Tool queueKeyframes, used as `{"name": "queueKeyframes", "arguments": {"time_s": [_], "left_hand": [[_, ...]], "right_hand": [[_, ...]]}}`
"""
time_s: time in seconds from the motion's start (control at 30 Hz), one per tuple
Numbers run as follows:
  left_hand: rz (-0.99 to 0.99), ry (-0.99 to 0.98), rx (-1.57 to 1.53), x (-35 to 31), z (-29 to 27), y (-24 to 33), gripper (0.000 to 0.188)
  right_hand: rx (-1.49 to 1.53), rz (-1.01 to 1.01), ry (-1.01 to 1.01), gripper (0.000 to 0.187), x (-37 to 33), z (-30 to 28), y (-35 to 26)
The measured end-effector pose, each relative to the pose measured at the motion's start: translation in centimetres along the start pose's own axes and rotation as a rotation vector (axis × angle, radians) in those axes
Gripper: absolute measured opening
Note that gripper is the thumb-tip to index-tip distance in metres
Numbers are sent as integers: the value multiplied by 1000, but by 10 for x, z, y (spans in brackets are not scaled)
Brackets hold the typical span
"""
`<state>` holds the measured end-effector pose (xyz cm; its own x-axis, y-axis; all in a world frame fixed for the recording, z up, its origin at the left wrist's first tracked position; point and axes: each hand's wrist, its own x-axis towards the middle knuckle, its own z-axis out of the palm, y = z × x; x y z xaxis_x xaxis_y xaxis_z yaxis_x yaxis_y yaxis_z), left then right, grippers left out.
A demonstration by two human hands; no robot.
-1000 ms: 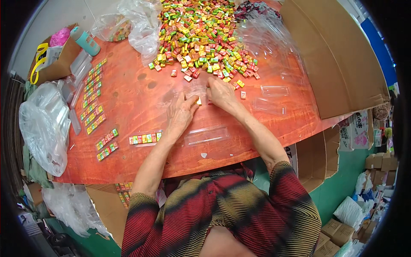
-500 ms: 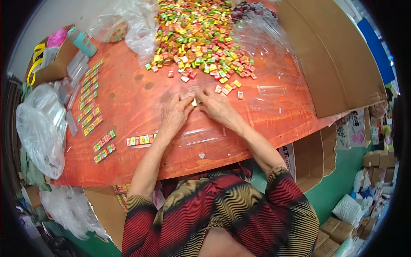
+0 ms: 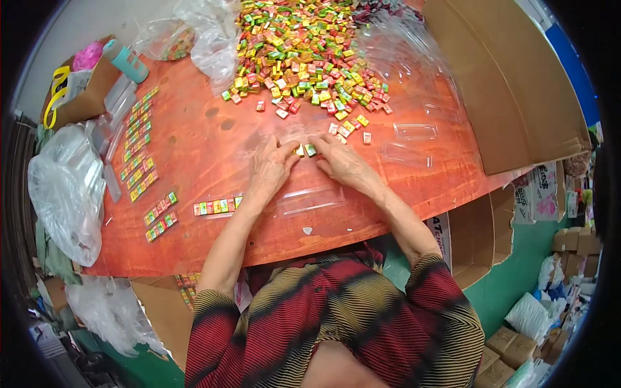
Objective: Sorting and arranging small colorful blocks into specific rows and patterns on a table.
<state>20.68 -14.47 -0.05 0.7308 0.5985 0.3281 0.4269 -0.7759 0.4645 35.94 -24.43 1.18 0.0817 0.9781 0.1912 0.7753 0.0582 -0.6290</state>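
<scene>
My left hand (image 3: 272, 165) is closed, thumb and fingers pinching a small yellow box (image 3: 299, 150) at the middle of the table. Right beside it, the fingertips of my right hand (image 3: 344, 163) close on a small green box (image 3: 311, 150). Parts of both boxes are hidden by the fingers. Beyond my hands lies a big heap of small red, yellow and green boxes (image 3: 297, 58). Between my forearms rests a clear plastic tray (image 3: 310, 202). A row of small boxes (image 3: 217, 206) lies next to my left forearm.
More filled rows (image 3: 139, 145) line the left of the table (image 3: 194, 155). Clear trays (image 3: 415, 132) lie at the right, near a tall cardboard box (image 3: 511, 90). Plastic bags (image 3: 68, 194), a turquoise bottle (image 3: 126, 61) and an open carton (image 3: 84, 97) stand along the left.
Both hands stay over the same spot, with the right hand slightly farther from the left. The yellow and green boxes between the fingers now show more clearly. The whole view has shifted a little.
</scene>
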Motion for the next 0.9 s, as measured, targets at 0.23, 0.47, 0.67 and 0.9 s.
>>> {"name": "queueKeyframes", "arguments": {"time_s": [0.23,0.47,0.67,0.9], "left_hand": [[-9,-27,-40,1,2,-3,24],[7,-32,-28,-1,3,-6,28],[-25,-80,-63,0,-7,-1,39],[-75,-261,-205,3,-20,-7,42]], "right_hand": [[-71,165,70,33,6,5,-4],[-206,258,286,23,-28,-27,2],[-281,290,216,21,-35,-10,15],[-236,202,127,25,-30,-5,6]]}}
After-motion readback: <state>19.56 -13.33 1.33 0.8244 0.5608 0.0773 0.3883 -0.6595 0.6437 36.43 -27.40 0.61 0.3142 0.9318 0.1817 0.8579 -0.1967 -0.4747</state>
